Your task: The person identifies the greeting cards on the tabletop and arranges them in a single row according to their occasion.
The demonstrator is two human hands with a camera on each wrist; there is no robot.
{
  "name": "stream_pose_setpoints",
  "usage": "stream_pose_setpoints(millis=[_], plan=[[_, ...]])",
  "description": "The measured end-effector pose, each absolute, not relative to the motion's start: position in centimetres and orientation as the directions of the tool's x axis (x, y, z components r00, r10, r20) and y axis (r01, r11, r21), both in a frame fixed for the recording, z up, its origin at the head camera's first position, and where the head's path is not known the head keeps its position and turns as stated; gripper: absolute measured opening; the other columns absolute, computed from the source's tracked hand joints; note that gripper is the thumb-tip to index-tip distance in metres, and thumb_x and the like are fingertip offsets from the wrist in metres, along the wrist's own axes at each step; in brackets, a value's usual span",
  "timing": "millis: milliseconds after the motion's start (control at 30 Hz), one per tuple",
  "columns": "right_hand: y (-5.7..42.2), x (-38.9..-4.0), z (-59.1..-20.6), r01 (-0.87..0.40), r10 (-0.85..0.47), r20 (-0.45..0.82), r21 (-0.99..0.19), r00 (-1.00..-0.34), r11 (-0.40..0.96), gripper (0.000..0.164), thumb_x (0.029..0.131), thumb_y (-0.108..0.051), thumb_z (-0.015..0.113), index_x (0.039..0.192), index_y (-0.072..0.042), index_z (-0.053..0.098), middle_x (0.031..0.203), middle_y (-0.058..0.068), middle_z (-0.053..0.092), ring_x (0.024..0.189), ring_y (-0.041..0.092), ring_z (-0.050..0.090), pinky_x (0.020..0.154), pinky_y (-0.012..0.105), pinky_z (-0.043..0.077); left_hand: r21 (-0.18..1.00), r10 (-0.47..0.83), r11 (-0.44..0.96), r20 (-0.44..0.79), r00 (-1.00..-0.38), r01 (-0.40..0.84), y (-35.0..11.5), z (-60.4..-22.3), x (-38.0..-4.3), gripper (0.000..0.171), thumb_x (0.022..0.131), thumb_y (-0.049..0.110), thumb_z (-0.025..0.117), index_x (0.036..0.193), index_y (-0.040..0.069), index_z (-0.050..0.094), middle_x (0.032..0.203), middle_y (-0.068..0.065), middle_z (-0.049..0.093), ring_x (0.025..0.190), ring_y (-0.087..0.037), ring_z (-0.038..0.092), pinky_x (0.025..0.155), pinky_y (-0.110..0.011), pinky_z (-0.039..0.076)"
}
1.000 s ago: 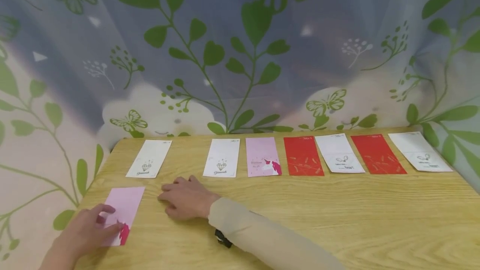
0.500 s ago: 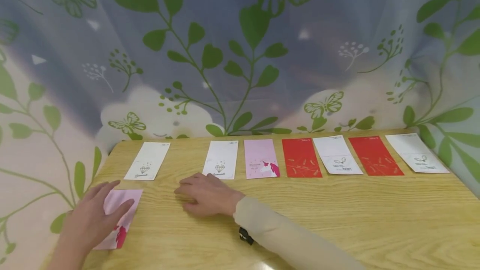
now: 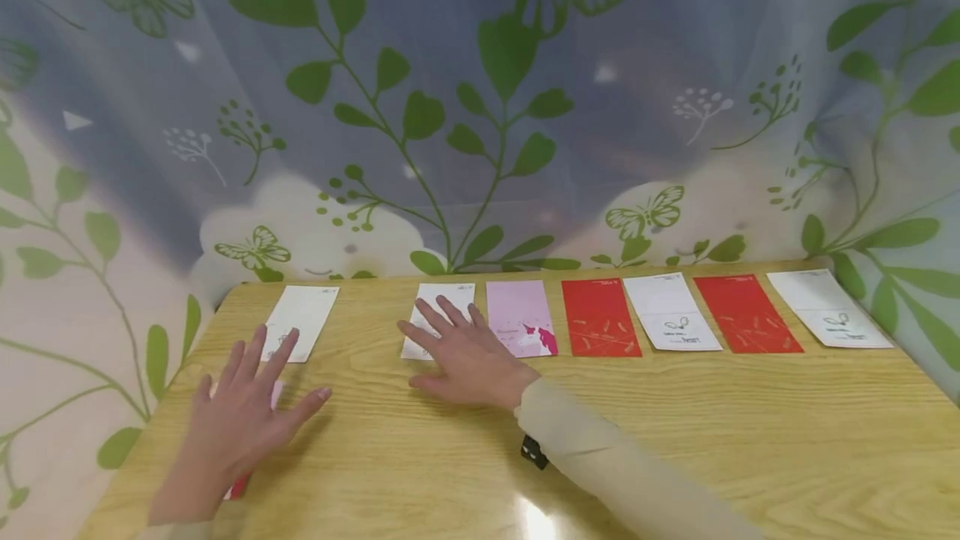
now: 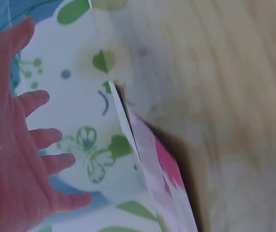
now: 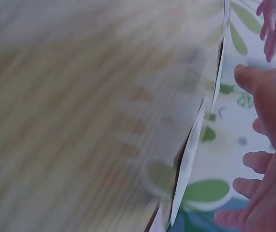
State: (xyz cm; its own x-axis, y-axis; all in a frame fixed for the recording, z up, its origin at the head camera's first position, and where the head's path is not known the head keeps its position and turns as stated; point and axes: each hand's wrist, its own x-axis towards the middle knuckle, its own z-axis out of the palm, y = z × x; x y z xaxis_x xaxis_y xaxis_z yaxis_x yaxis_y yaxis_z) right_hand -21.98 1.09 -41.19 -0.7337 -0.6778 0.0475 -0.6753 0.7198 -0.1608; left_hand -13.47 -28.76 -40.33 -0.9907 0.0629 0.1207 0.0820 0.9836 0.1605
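My left hand (image 3: pixel 240 419) is spread, fingers straight, above a pink card (image 3: pixel 238 486) with a unicorn print, hiding most of it. In the left wrist view that pink card (image 4: pixel 162 174) lies beside the hand (image 4: pixel 12 159), apart from it. The fingertips overlap the lower part of a white diamond card (image 3: pixel 309 315). My right hand (image 3: pixel 468 361) spreads its fingers over a second white diamond card (image 3: pixel 444 293); its fingertips overlap that card in the head view. The right wrist view shows a gap between my hand (image 5: pixel 268 159) and the white card (image 5: pixel 189 159).
Along the table's back edge, another pink unicorn card (image 3: pixel 517 307) lies right of the second white card. Beyond it come a red card (image 3: pixel 600 315), a white card (image 3: pixel 667 302), a red card (image 3: pixel 748 315) and a white card (image 3: pixel 828 307). A leaf-patterned curtain (image 3: pixel 405 190) hangs behind the wooden table (image 3: pixel 660 415).
My left hand has let go of the near pink card, opened and moved up and right over it. The right hand has slid right from the bare table to the second white card, spreading its fingers.
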Motion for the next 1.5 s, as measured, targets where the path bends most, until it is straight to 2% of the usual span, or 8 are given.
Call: stream_pose_setpoints(millis=[167, 367, 533, 700, 933, 1167, 1333, 1500], plan=[[3.6, -22.7, -41.1, -0.624, -0.631, 0.034, -0.202, -0.775, 0.755, 0.077, 0.099, -0.059, 0.055, 0.163, -0.033, 0.024, 0.173, 0.004, 0.014, 0.160, 0.035, 0.013, 0.125, 0.064, 0.020, 0.161, 0.107, 0.979, 0.135, -0.985, 0.129, -27.2, -40.6, -14.4, 0.089, 0.094, 0.073, 0.051, 0.164, 0.027, 0.022, 0.170, -0.022, 0.015, 0.150, -0.057, 0.022, 0.102, -0.087, 0.019], [6.4, -23.6, -41.3, -0.581, -0.581, 0.063, -0.198, -0.812, 0.790, 0.078, 0.097, -0.062, 0.056, 0.163, -0.030, 0.027, 0.172, 0.007, 0.021, 0.159, 0.038, 0.017, 0.122, 0.066, 0.023, 0.142, 0.150, 0.975, 0.131, -0.980, 0.169, -25.3, -40.7, -15.5, 0.089, 0.094, 0.074, 0.049, 0.165, 0.029, 0.020, 0.171, -0.018, 0.015, 0.151, -0.055, 0.021, 0.104, -0.086, 0.019], [8.7, -24.5, -41.3, -0.555, -0.560, 0.053, -0.241, -0.827, 0.796, 0.078, 0.096, -0.058, 0.059, 0.162, -0.026, 0.031, 0.170, 0.012, 0.026, 0.157, 0.042, 0.020, 0.120, 0.070, 0.023, 0.161, 0.178, 0.968, 0.110, -0.978, 0.194, -23.5, -40.6, -16.3, 0.087, 0.094, 0.075, 0.048, 0.164, 0.027, 0.024, 0.172, -0.017, 0.013, 0.153, -0.053, 0.020, 0.107, -0.085, 0.018], [11.0, -25.6, -41.2, -0.560, -0.565, 0.059, -0.260, -0.823, 0.787, 0.080, 0.094, -0.055, 0.065, 0.159, -0.019, 0.037, 0.165, 0.017, 0.035, 0.152, 0.046, 0.030, 0.117, 0.070, 0.031, 0.207, 0.217, 0.950, 0.105, -0.970, 0.235, -21.5, -40.6, -17.4, 0.086, 0.094, 0.074, 0.048, 0.163, 0.027, 0.028, 0.172, -0.014, 0.013, 0.155, -0.049, 0.017, 0.109, -0.084, 0.019], [13.6, -27.4, -40.9, -0.557, -0.571, 0.002, -0.225, -0.821, 0.800, 0.086, 0.089, -0.053, 0.074, 0.156, -0.011, 0.041, 0.160, 0.020, 0.041, 0.149, 0.044, 0.036, 0.120, 0.058, 0.035, 0.229, 0.283, 0.926, 0.108, -0.953, 0.301, -17.7, -40.9, -19.7, 0.088, 0.091, 0.078, 0.048, 0.162, 0.029, 0.029, 0.172, -0.010, 0.017, 0.156, -0.045, 0.022, 0.111, -0.080, 0.026], [14.6, -28.6, -40.8, -0.501, -0.531, -0.097, -0.223, -0.842, 0.836, 0.099, 0.081, -0.060, 0.079, 0.158, -0.011, 0.038, 0.163, 0.020, 0.037, 0.152, 0.042, 0.034, 0.120, 0.058, 0.034, 0.229, 0.344, 0.905, 0.105, -0.933, 0.359, -13.9, -41.2, -21.7, 0.086, 0.090, 0.075, 0.053, 0.159, 0.028, 0.037, 0.167, -0.011, 0.033, 0.150, -0.043, 0.036, 0.108, -0.072, 0.036], [14.9, -29.1, -41.0, -0.492, -0.524, -0.142, -0.212, -0.840, 0.845, 0.104, 0.078, -0.062, 0.081, 0.158, -0.011, 0.038, 0.162, 0.020, 0.038, 0.150, 0.043, 0.035, 0.120, 0.059, 0.035, 0.234, 0.360, 0.908, -0.014, -0.933, 0.347, -12.3, -41.1, -22.9, 0.081, 0.092, 0.071, 0.053, 0.156, 0.024, 0.043, 0.160, -0.013, 0.043, 0.145, -0.043, 0.043, 0.106, -0.069, 0.040], [14.7, -29.5, -40.8, -0.502, -0.537, -0.177, -0.208, -0.825, 0.840, 0.107, 0.079, -0.060, 0.081, 0.159, -0.009, 0.034, 0.164, 0.018, 0.036, 0.151, 0.042, 0.033, 0.122, 0.058, 0.032, 0.200, 0.324, 0.936, -0.176, -0.930, 0.288, -12.6, -41.1, -23.9, 0.082, 0.093, 0.073, 0.048, 0.156, 0.019, 0.043, 0.164, -0.015, 0.036, 0.149, -0.044, 0.036, 0.111, -0.074, 0.033]])
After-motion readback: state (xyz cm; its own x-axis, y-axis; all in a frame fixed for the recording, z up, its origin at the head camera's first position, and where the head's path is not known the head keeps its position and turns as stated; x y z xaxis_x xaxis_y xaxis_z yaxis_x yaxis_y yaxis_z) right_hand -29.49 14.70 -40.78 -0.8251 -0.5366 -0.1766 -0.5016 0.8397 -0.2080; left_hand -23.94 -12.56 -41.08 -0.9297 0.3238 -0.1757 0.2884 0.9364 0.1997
